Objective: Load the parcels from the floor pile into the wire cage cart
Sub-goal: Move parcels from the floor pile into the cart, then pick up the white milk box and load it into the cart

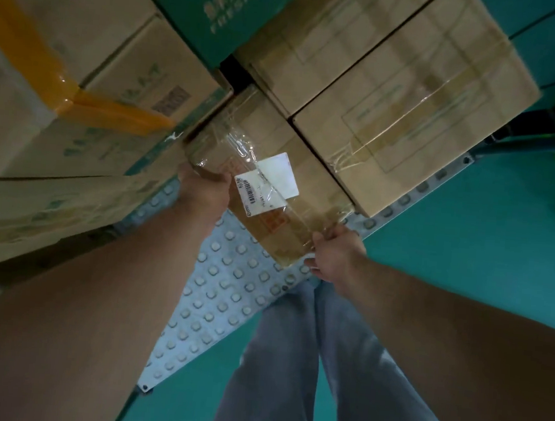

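Observation:
A brown cardboard parcel with clear tape and a white barcode label lies low between stacked boxes, over a grey studded platform. My left hand grips its near left edge, thumb on top. My right hand grips its near right corner, fingers curled round the edge. The parcel's far end is tucked under the neighbouring boxes. No cage wires show in this view.
Stacked cardboard boxes with orange tape rise on the left. Two taped brown boxes sit at the right, a green printed box behind. Teal floor lies to the right. My legs in grey trousers stand below.

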Available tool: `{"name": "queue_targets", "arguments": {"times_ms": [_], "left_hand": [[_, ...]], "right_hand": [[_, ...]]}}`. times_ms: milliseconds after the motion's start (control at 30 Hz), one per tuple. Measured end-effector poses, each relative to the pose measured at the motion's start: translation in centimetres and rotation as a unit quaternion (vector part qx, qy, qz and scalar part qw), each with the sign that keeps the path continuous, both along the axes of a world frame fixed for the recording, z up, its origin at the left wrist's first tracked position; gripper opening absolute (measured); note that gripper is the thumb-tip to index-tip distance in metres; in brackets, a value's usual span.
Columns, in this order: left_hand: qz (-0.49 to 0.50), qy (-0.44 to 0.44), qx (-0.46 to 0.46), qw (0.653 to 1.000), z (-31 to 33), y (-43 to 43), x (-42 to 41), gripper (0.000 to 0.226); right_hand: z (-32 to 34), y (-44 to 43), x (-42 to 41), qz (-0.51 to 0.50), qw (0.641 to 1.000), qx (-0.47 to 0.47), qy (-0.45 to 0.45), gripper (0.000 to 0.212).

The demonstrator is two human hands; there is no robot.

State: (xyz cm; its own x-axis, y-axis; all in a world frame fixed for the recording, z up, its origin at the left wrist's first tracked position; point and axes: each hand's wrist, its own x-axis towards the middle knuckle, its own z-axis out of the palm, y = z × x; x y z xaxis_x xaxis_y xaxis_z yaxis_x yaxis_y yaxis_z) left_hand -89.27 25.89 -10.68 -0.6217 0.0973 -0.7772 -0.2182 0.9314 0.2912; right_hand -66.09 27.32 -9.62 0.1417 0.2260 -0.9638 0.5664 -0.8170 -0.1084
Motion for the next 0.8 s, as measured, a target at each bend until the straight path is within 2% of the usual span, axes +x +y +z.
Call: {"name": "queue_targets", "arguments": {"times_ms": [67, 200, 267, 367, 467, 567, 700, 800], "left_hand": [[-0.026, -0.002, -0.035, 0.999, 1.0, 0.2, -0.2, 0.068], [-0.112, -0.014, -0.057, 0.992, 5.0, 1.0, -0.2, 0.067], [-0.122, -0.033, -0.052, 0.991, 8.0, 0.3, 0.8, 0.055], [-0.108, -0.138, -0.052, 0.983, 13.5, -1.6, 3.8, 0.025], [-0.142, -0.183, -0.051, 0.971, 18.6, -4.2, 6.4, 0.02], [-0.201, -0.171, -0.031, 0.964, 22.9, -6.2, 8.2, 0.027], [-0.257, -0.156, 0.01, 0.954, 29.5, -7.4, 10.1, 0.021], [-0.31, -0.147, 0.034, 0.939, 33.7, -8.3, 11.4, 0.019]], "right_hand": [[0.9, 0.9, 0.2, 0.062, 0.998, -0.014, 0.003, 0.014], [3.2, 3.0, 1.4, 0.123, 0.992, -0.038, -0.001, 0.036], [5.3, 3.5, 1.8, 0.164, 0.986, -0.027, 0.021, 0.041], [9.3, 3.3, 2.4, 0.197, 0.979, -0.017, 0.044, 0.04], [13.6, 2.7, 3.4, 0.184, 0.981, -0.004, 0.062, 0.034], [18.9, 2.0, 5.2, 0.141, 0.988, 0.022, 0.065, 0.017], [26.4, 0.7, 8.2, 0.115, 0.989, 0.078, 0.043, 0.03], [31.1, -1.9, 10.9, 0.056, 0.993, 0.093, 0.048, 0.018]]}}
